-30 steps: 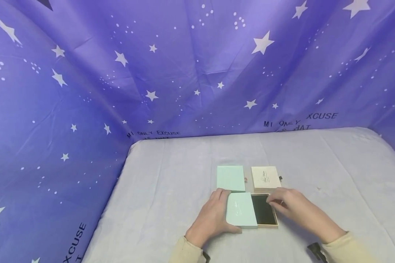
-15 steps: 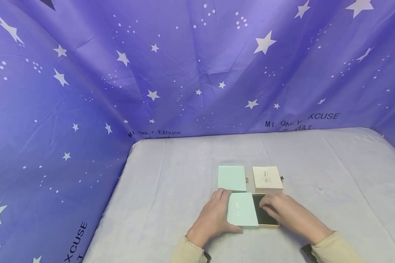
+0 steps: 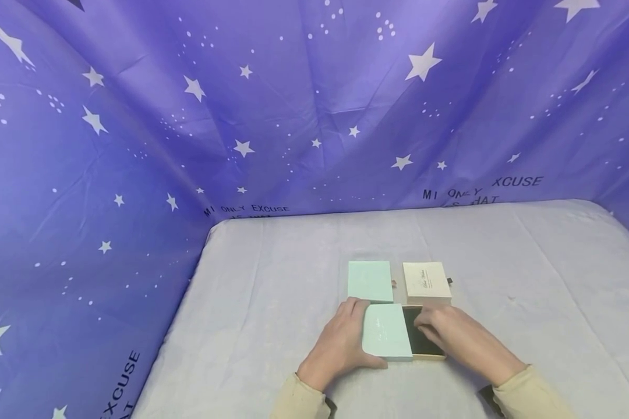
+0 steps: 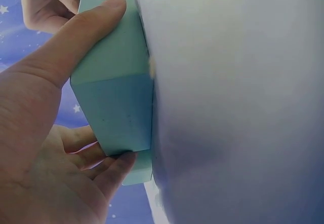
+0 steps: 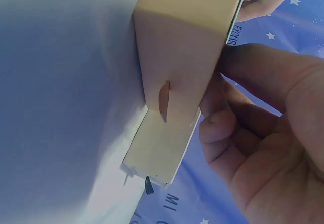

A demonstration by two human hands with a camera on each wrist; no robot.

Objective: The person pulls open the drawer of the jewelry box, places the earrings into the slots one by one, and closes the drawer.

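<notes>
A mint-green drawer box [image 3: 385,333] lies on the grey-white cloth, its drawer [image 5: 177,57] pulled partway out to the right. The drawer has a cream outside, a dark lining [image 3: 411,329] and a small ribbon tab [image 5: 164,101] on its front. My left hand [image 3: 338,343] grips the box's cover, thumb [image 4: 109,16] along the near side and fingers at the far side. Over the drawer, my right hand [image 3: 458,337] bends its fingers down past the rim. Its fingertips are hidden inside, so I cannot tell whether they pinch anything.
Just behind stands a second mint-green box [image 3: 369,280] with a ribbon tab on its right. To its right is a cream box [image 3: 426,281] with dark lettering and a black tab. A purple star-printed curtain [image 3: 293,105] hangs behind the cloth-covered surface [image 3: 272,273].
My right hand has shifted left from the drawer's right side to farther over its lining, and its fingertips have gone lower. The left hand keeps its hold on the box cover.
</notes>
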